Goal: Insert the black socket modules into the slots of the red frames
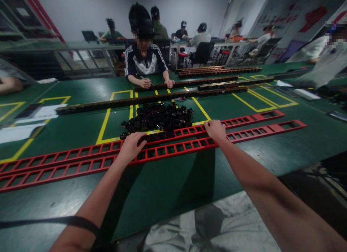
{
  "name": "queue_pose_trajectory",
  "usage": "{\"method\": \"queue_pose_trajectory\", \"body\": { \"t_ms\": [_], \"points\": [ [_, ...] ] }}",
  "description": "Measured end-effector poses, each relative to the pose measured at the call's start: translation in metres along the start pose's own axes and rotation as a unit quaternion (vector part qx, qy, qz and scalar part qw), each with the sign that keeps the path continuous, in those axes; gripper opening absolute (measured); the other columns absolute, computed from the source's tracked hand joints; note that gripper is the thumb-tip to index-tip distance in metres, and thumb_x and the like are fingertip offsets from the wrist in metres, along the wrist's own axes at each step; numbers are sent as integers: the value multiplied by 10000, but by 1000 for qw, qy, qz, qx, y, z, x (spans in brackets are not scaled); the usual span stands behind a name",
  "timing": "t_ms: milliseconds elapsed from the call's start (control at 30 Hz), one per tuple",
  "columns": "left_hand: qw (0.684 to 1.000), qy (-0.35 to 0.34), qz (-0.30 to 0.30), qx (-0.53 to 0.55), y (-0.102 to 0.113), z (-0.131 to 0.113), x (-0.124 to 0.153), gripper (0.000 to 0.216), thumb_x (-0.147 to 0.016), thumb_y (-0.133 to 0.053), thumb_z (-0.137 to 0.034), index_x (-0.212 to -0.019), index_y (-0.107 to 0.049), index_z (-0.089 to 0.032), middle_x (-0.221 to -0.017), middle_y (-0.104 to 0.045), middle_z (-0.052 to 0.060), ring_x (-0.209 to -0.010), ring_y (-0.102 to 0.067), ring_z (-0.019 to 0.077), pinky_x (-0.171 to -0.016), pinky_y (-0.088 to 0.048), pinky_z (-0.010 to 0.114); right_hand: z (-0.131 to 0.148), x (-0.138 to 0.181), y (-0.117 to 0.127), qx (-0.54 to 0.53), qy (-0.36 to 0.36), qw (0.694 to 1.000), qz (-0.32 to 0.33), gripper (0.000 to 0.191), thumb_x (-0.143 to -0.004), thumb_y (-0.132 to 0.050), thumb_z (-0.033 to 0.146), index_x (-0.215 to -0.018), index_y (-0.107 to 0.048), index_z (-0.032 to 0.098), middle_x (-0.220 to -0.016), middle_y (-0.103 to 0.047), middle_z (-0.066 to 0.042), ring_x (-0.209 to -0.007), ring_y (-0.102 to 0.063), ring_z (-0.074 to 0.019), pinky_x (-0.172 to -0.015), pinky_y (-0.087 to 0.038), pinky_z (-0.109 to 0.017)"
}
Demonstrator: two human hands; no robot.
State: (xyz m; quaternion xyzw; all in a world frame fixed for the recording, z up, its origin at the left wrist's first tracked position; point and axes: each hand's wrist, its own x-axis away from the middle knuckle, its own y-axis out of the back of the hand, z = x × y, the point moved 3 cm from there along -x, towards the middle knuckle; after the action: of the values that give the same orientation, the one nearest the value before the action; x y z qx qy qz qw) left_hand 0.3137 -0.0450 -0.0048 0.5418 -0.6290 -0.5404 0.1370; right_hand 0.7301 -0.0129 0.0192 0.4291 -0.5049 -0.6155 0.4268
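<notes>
Two long red slotted strips (244, 133) lie side by side across the green table (173, 183) in front of me. My left hand (132, 145) rests on them left of centre, fingers curled down at the edge of a pile of small black parts (159, 118). My right hand (215, 130) rests on the far strip right of the pile, fingers bent down onto it. Whether either hand holds a part is hidden under the fingers.
Long dark filled strips (151, 98) lie further back across yellow floor-style markings (105, 122). A person opposite (145, 60) has both hands on one dark strip. White papers (29, 120) lie at the left. More people sit at tables behind.
</notes>
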Motion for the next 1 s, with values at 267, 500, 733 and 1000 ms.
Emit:
{"method": "queue_pose_trajectory", "body": {
  "t_ms": [267, 500, 733, 1000],
  "points": [
    [1000, 5, -5, -4, -1, 2, 0, 309, -914, -595, -287, -1206, -631, -193, -1167, -686, 99, -1101, -615, 273, -972, -473, 451, -2, -1, -2, -3, 6, 1000, -18, 432, -982, -350, 330, -932, -737, 143, -1102, -705, -173, -1061, -572, -291, -913, -378, -413],
    [999, 5, 20, 32, 0, 4, -3, 278, -892, -613, -278, -1157, -668, -215, -1114, -661, 78, -1028, -602, 253, -928, -497, 424, -2, -1, -3, -2, 3, 1000, -11, 442, -987, -349, 340, -942, -742, 143, -1110, -700, -178, -1073, -574, -292, -927, -374, -411],
    [999, 15, 25, 13, 0, 5, -3, 284, -906, -604, -302, -1168, -675, -221, -1124, -684, 79, -1033, -614, 257, -941, -486, 440, -1, -1, -2, 1, 3, 1000, -5, 443, -988, -344, 341, -937, -742, 153, -1107, -699, -173, -1070, -572, -288, -926, -372, -408],
    [1000, 15, 8, 11, -1, 6, -2, 310, -898, -610, -316, -1183, -667, -209, -1163, -706, 92, -1109, -612, 274, -994, -469, 479, -2, -1, -3, 1, 5, 1000, -15, 428, -982, -352, 338, -892, -729, 157, -1072, -708, -161, -1039, -585, -285, -906, -378, -407]
  ]
}}
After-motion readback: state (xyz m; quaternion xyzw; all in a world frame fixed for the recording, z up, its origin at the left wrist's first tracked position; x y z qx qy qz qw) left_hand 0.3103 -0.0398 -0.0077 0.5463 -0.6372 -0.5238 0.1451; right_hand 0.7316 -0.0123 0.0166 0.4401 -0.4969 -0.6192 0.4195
